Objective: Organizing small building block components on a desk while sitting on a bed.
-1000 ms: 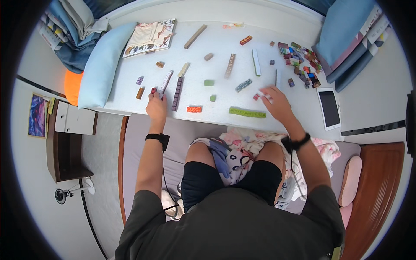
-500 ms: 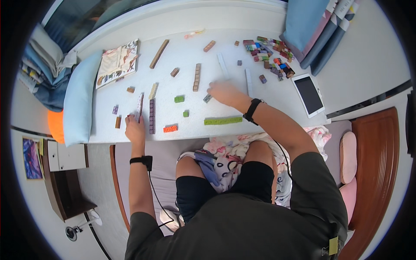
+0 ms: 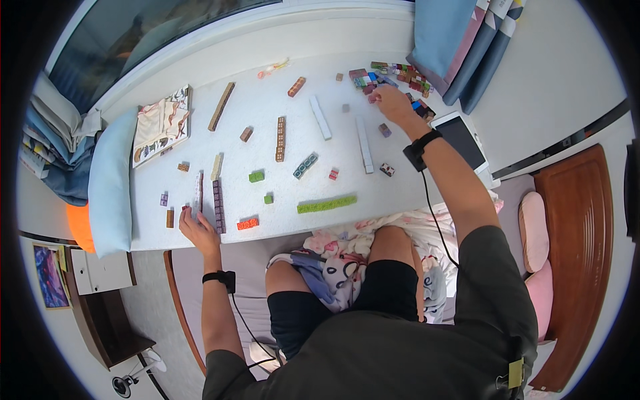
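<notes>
A head-worn fisheye is facing down from close above; table [image 3: 393, 193] is filling twelve o'clock, wearer's torso [image 3: 373, 353] six.

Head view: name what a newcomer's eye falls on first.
Likely the long green bar near the front edge of the white table, right of the orange bar. Then the multicoloured heap of blocks at the table's back right, with the right hand at its near side.

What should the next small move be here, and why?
Probably the right hand should separate one block from the near edge of the heap of coloured blocks: its fingertips are at that edge, though whether they pinch a block is hard to tell, and neighbouring blocks lie close together. The left hand is beside the dark purple row, away from the heap.
</notes>
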`<state>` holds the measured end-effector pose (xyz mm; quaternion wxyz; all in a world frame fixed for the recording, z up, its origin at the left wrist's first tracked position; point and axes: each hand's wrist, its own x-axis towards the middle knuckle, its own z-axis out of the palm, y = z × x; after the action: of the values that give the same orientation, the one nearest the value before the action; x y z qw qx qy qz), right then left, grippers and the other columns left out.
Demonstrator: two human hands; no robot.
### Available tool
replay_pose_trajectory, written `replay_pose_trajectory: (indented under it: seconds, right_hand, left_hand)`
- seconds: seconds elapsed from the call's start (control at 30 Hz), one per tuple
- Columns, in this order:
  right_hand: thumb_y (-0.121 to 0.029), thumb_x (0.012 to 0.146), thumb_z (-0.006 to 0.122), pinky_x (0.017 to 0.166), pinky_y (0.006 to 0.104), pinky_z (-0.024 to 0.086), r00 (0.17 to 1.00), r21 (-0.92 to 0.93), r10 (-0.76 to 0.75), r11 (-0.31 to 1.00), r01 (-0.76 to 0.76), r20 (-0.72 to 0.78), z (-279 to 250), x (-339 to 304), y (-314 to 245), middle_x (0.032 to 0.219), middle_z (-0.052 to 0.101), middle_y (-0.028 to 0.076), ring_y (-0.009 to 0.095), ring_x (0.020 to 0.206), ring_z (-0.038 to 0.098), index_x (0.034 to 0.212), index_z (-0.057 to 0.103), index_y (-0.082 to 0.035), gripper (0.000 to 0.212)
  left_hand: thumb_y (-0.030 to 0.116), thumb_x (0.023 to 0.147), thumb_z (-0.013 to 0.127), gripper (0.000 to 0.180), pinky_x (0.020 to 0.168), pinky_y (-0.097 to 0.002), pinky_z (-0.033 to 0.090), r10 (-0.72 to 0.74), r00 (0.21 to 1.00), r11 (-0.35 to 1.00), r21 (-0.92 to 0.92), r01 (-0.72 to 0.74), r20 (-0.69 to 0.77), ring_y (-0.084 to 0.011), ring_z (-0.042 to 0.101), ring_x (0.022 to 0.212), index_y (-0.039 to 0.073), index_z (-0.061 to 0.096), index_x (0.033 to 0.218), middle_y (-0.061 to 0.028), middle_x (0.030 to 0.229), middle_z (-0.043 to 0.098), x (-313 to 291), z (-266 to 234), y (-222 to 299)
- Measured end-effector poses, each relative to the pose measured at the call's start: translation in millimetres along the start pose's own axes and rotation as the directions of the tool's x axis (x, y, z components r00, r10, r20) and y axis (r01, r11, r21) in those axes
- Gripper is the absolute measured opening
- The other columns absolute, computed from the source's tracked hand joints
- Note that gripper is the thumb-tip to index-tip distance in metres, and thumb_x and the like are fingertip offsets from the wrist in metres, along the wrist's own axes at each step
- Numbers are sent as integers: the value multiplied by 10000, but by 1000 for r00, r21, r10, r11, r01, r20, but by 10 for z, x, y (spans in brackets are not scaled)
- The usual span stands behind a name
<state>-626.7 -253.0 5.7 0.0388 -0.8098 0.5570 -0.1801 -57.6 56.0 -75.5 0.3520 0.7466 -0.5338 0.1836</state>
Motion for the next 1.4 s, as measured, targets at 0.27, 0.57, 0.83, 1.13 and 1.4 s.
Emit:
replay_pose_trajectory:
  seconds: [0.27, 0.57, 0.83, 1.13, 1.4]
  right_hand:
    - [-102, 966, 627, 923, 481, 556, 967, -267, -212, 933, 243, 138, 498, 404, 371, 1189, 651, 144, 364, 1125, 653, 1120, 709, -60, 179]
    - [-128, 1008, 535, 854, 595, 530, 996, -86, -36, 995, 44, 85, 669, 541, 446, 1020, 712, 276, 481, 972, 689, 1068, 607, -3, 157]
    - [-44, 957, 681, 876, 361, 569, 964, 400, -254, 877, 265, -83, 59, 310, -676, 1081, 723, 161, 275, 978, 715, 1218, 663, -14, 263]
    - [-128, 955, 732, 817, 348, 575, 910, 702, -260, 711, -45, 323, 7, -1541, -2708, 1019, 740, 121, 205, 907, 712, 1153, 713, -28, 223]
    - [-128, 953, 719, 794, 355, 570, 948, 712, -94, 683, -162, 305, 149, -2659, -2741, 1027, 710, 146, 270, 871, 705, 1103, 716, -46, 171]
  left_hand:
    - [130, 1044, 579, 354, 1112, -535, 393, 3, 1000, 1000, 3, -3, 11, -457, 504, 1280, -77, 559, 1331, -284, 1359, 556, 81, 113, -166]
    - [103, 1000, 606, 344, 1096, -533, 391, -19, 999, 1000, -14, 18, -30, -449, 534, 1232, -76, 562, 1291, -275, 1305, 584, 70, 35, -186]
    - [87, 992, 604, 318, 1086, -507, 415, -45, 999, 996, -81, 43, -29, -432, 536, 1229, -46, 579, 1279, -247, 1292, 594, 134, 11, -25]
    - [94, 978, 602, 300, 1056, -526, 415, 41, 997, 995, -83, -47, -71, -432, 541, 1210, -40, 589, 1247, -237, 1285, 600, 113, -35, -165]
    - [82, 908, 706, 365, 987, -499, 459, 358, 934, 851, -422, -314, 26, -418, 593, 1107, -10, 611, 1248, -213, 1266, 628, -780, -942, 914]
